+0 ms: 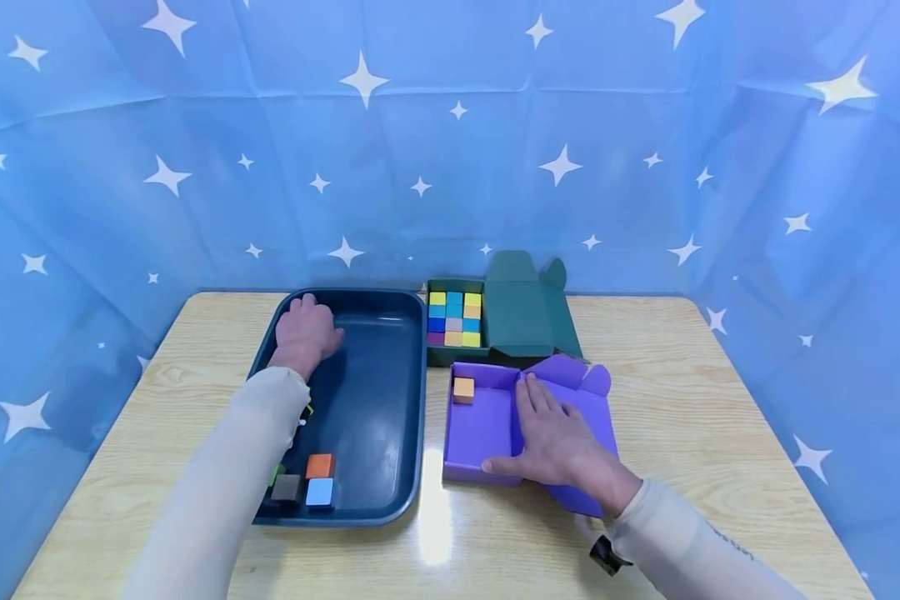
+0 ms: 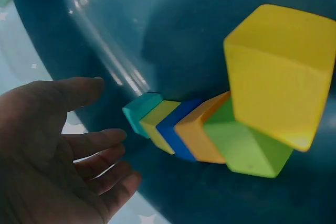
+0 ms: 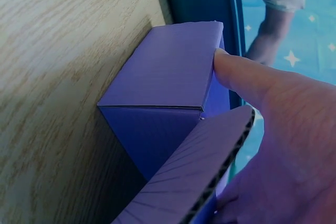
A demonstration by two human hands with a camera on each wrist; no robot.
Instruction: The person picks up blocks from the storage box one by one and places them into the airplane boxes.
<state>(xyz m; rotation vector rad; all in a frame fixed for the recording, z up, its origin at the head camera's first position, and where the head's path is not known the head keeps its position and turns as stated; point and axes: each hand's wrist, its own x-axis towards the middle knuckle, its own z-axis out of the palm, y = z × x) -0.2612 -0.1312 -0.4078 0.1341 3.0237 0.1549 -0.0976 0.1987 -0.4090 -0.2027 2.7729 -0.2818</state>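
Observation:
My left hand reaches into the far left part of a dark blue tray. Seen from the left wrist, its fingers are extended and hold nothing; a row of cubes with a teal cube, a yellow cube and an orange cube lies just beyond the fingertips. My right hand rests on an open purple box, fingers stretched along the lid's fold. Its thumb touches the box's near wall, as the right wrist view shows. One light orange cube sits in the box's far left corner.
Behind the purple box stands an open green box filled with rows of coloured cubes. An orange-red cube, a light blue cube and a grey cube lie at the tray's near end. My left sleeve covers part of the tray.

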